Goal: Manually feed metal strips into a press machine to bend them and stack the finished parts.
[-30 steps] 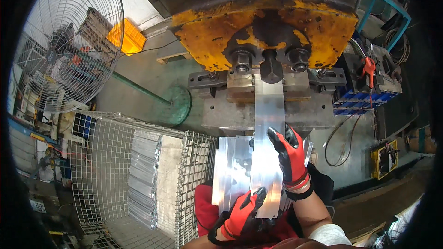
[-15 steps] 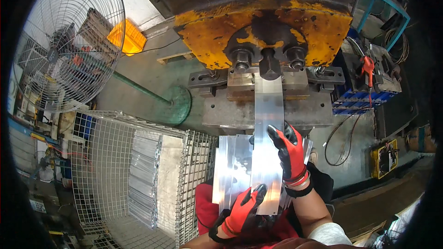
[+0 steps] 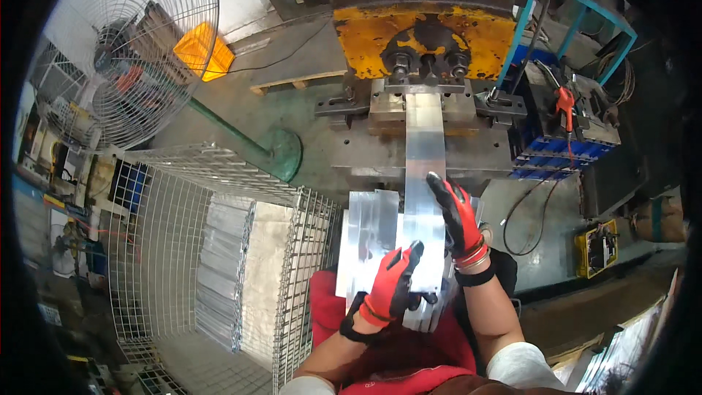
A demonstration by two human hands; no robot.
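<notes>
A long, shiny flat metal strip runs lengthwise away from me, its far end in the tooling under the press head. My left hand, in a red and black glove, grips the strip near its close end, thumb on top and fingertips showing past the end. On the strip's right edge is my right hand, gloved alike, further up, its fingers closed along the edge and partly hidden. More metal strips lie to the left, partly under my left hand.
A wire mesh cage at left holds stacked metal strips beside a beige sheet. Behind it stand a large fan and a yellow crate. Right of the press are blue crates with a red-handled air gun on top.
The view has shifted, so the press looks smaller and further off. My left hand has moved forward along the strip, and my right hand remains at its right edge.
</notes>
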